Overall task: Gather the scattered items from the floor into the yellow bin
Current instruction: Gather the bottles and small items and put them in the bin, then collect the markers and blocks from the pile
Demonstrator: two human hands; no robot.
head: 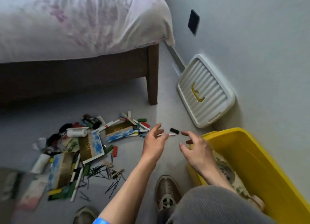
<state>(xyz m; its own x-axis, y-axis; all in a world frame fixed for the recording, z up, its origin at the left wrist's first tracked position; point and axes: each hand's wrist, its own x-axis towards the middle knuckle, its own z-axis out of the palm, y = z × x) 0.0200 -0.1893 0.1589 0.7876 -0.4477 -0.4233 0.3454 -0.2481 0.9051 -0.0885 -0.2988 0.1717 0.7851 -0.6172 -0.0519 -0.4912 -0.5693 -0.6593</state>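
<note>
Ribbed grey knee; glossy yellow bin

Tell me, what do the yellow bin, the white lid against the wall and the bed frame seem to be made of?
The yellow bin looks like moulded plastic: smooth, uniformly coloured, with a rolled rim. The white lid also seems plastic, with moulded ribs and a yellow handle. The bed frame appears to be dark brown wood with a matte finish, though the grain is too blurred to confirm.
</note>
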